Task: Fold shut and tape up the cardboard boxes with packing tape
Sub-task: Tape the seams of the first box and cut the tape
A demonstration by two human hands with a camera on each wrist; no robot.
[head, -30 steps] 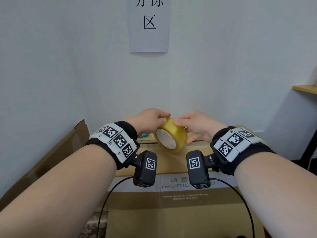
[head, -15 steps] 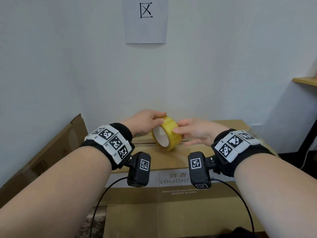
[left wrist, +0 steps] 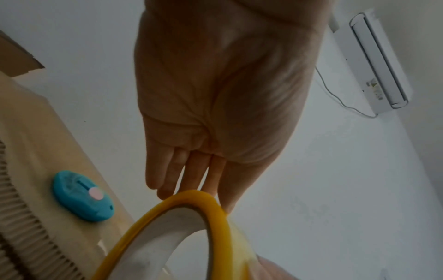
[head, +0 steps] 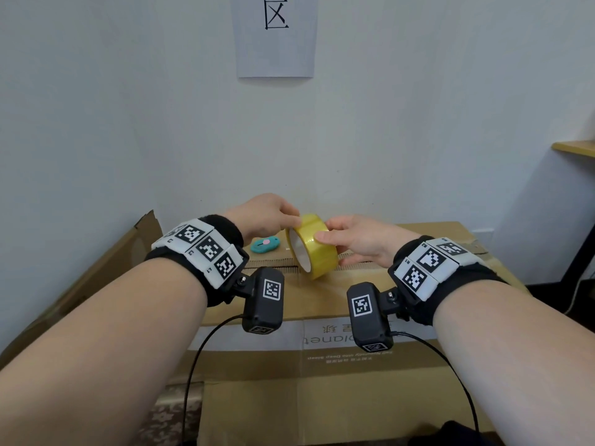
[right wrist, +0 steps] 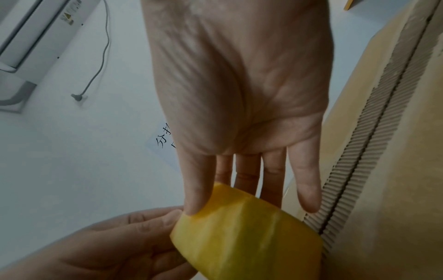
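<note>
A yellow packing tape roll (head: 314,244) stands on edge just above the closed top of a brown cardboard box (head: 322,300). My left hand (head: 294,220) pinches the roll's upper rim (left wrist: 215,212) from the left. On the other side, my right hand (head: 325,238) holds it, thumb pressed on the yellow outer band (right wrist: 246,240) and fingers behind it. The box's centre seam (right wrist: 354,170) between the folded flaps runs under the roll, with bare corrugated strips along it. No loose tape end is plainly visible.
A blue utility cutter (head: 265,244) with a pink slider lies on the box top left of the roll. Flattened cardboard (head: 96,268) leans at the left. The white wall with a paper sign (head: 275,33) is right behind the box. A wooden shelf (head: 576,148) juts in at right.
The head view has tilted down, showing more of the box top and the cutter. Both hands stay on the roll, and the right thumb has slid further onto its outer band.
</note>
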